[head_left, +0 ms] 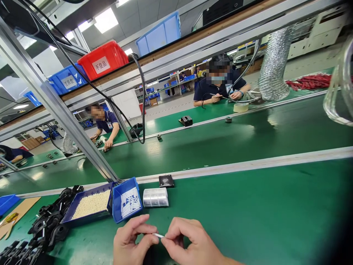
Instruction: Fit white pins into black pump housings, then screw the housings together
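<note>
A short, thin white stick (159,235) is pinched at both ends between my two hands, above the green bench. My left hand (132,239) grips its left end with thumb and fingertips, and my right hand (190,239) closes on its right end. Something dark shows below my hands, mostly hidden. Just beyond the left hand stands a blue bin (118,198) with similar white sticks (130,202). Beside it, a shallow blue tray (70,213) holds many small cream-coloured pieces (91,204). A roll of silvery labels (155,197) lies right of the bin.
Black molded parts (52,217) pile up at the left. A small black box (166,181) sits near the white bench edge. Past it runs a green conveyor (176,151) with small parts. Co-workers (220,84) sit opposite. A metal post (55,99) and hanging cable cross the view.
</note>
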The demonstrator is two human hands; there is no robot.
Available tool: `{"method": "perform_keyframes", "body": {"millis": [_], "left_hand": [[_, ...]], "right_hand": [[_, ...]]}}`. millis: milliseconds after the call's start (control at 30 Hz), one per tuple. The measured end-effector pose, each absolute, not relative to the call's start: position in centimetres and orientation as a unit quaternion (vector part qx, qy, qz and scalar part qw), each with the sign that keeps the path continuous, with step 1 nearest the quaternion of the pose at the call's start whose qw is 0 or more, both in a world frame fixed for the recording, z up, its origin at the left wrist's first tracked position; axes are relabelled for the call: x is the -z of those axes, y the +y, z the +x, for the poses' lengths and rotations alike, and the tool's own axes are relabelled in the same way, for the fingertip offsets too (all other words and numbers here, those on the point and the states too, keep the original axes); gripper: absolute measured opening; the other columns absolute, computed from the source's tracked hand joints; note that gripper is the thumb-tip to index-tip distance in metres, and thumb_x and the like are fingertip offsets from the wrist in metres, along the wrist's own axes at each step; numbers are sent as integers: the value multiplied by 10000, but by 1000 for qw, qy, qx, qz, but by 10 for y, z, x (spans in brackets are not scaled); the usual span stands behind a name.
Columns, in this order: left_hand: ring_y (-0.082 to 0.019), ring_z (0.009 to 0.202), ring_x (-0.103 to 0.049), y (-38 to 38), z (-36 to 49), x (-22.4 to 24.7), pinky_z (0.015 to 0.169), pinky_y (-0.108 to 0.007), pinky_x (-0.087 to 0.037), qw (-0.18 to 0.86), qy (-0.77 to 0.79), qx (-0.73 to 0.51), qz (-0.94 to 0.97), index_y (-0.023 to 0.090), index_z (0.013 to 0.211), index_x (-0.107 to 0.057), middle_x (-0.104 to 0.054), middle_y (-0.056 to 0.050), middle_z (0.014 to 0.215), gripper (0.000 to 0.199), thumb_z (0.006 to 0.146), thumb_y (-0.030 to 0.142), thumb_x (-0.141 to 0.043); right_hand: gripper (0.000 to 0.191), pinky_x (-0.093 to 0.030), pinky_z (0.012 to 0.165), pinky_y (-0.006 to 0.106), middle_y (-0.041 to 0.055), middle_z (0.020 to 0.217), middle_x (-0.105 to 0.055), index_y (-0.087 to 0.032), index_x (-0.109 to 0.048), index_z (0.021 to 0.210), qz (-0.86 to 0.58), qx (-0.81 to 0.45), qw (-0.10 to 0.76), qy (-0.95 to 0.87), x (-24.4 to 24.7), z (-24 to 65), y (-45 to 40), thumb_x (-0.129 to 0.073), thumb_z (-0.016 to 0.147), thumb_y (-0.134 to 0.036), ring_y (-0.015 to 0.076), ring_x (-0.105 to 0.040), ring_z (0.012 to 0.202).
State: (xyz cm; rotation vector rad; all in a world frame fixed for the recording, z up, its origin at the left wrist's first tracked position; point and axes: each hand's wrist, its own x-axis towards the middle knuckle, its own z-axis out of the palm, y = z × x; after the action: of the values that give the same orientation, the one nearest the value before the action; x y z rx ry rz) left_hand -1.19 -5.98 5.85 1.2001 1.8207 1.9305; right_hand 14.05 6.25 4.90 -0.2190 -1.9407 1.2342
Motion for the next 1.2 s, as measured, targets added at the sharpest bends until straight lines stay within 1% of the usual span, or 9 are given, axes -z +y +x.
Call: {"method": "perform_keyframes", "body": {"millis": [233,367,500,600,767,867,967,1067,1200], "left_hand": [[-230,665,-766,-58,-16,-51,737,-299,-646,134,619,-655,412,225,1023,-824,-802,-39,691,498,655,522,-980],[-222,697,-790,-59,-22,-48,778,-297,-656,91,591,-607,524,323,1153,-801,-828,-1,765,398,779,310,-935],[-240,898,-807,-67,-35,-62,907,-301,-640,83,604,-516,602,415,1370,-672,-841,1,1026,698,761,203,-938],[-282,1044,-759,-79,-52,-83,925,-315,-621,92,653,-427,619,339,1278,-742,-786,-75,1211,577,741,359,-954],[-262,886,-729,-87,-71,-95,825,-299,-556,172,659,-280,677,258,1035,-820,-778,-78,968,390,744,503,-905],[-265,897,-700,-79,-63,-85,802,-303,-530,179,675,-256,669,233,1066,-801,-765,-81,973,374,743,400,-886],[-274,1017,-675,-72,-50,-74,890,-326,-535,153,693,-287,643,255,1134,-769,-715,-97,1151,379,760,212,-810],[-288,1152,-646,-69,-43,-69,982,-354,-527,123,685,-317,644,272,1133,-761,-655,-110,1306,345,823,132,-706],[-256,1042,-672,-65,-42,-72,898,-330,-537,147,607,-314,715,288,1156,-768,-742,-91,1143,335,946,114,-575]], "right_hand": [[195,-444,624,245,-8,705,-683,-206,-650,769,-40,-452,417,-788,-43,143,72,-684,960,-195,140,-639,636],[138,-465,635,232,11,761,-687,-200,-708,834,-64,-513,345,-784,-42,143,70,-662,953,-253,157,-638,686],[167,-461,676,264,19,773,-699,-199,-761,898,-93,-564,268,-775,-36,139,69,-646,945,-312,179,-637,714],[265,-464,642,269,27,754,-686,-174,-764,957,-146,-649,244,-706,-31,135,70,-676,934,-423,186,-633,685],[448,-443,613,266,26,754,-627,-148,-717,932,-175,-708,258,-634,-29,131,78,-734,887,-593,167,-547,669],[471,-419,605,269,25,757,-614,-152,-718,921,-176,-700,264,-639,-31,131,82,-724,897,-622,160,-503,665],[455,-412,636,278,17,750,-588,-155,-712,885,-182,-685,281,-648,-33,132,83,-712,910,-609,165,-486,687],[438,-420,686,289,24,772,-594,-151,-706,871,-183,-683,289,-645,-35,133,83,-707,913,-587,181,-499,738],[434,-416,695,293,24,773,-593,-147,-695,858,-183,-683,294,-643,-37,134,83,-701,911,-578,186,-495,745]]}}
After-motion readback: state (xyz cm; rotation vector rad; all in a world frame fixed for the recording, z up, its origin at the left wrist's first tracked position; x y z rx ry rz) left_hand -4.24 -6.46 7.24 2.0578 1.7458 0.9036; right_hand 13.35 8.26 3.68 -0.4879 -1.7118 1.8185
